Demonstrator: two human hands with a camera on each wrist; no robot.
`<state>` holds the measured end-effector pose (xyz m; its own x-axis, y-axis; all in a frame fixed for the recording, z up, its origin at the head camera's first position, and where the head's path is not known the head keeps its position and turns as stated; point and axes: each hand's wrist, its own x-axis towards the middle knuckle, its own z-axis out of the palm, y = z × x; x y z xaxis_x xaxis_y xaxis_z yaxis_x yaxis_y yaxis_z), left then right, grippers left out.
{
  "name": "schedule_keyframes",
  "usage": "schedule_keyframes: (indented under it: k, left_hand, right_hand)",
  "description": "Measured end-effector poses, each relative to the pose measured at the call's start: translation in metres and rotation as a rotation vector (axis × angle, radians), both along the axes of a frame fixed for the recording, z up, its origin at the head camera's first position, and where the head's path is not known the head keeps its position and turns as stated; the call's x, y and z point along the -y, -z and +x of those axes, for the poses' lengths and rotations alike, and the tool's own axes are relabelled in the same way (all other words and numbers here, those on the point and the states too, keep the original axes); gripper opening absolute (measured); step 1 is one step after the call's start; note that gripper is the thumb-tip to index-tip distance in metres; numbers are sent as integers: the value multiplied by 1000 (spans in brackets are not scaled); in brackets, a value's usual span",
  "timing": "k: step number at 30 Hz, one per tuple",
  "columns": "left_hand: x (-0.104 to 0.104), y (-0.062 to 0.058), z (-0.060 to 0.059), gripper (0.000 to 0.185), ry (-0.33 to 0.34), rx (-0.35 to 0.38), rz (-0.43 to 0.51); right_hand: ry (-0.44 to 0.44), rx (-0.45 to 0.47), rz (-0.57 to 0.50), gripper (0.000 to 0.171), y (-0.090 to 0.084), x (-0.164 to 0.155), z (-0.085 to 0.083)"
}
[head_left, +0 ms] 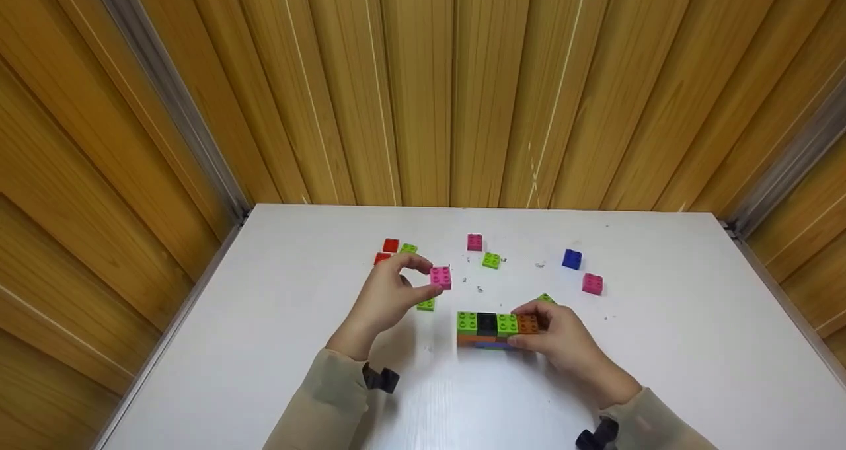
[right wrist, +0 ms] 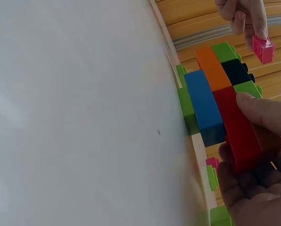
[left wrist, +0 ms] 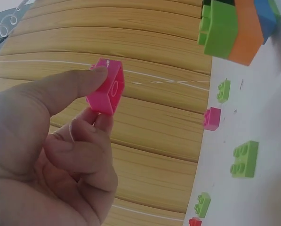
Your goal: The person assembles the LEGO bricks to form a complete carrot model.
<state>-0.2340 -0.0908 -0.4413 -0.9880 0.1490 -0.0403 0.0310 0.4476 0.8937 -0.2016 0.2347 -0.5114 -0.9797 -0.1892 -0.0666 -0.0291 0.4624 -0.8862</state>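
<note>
left hand (head_left: 384, 296) pinches pink brick (head_left: 441, 277), right hand (head_left: 570, 339) gripping brick stack (head_left: 487, 325).

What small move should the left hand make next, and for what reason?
Probably, the left hand should bring the pink block over the stack: the block's hollow underside faces roughly downward, the stack's top shows uncovered studs, and the right hand grips it.
</note>
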Motion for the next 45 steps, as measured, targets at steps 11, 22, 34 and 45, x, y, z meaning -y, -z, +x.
schedule_keyframes:
  k: [11,22,34,45]
  left_hand:
    - [-16,19,5,34,92,-14,1]
    - [-34,39,11,33,168,39,27]
    - [-40,53,12,31,281,-61,26]
    - [-43,58,13,19,291,25,113]
  right_hand:
    - [6,-1,39,41,-1,1,0]
    - [0,-11,55,41,-2,1,0]
    - [-23,-51,29,41,0,-1,-1]
    - [-37,-50,16,41,2,-2,0]
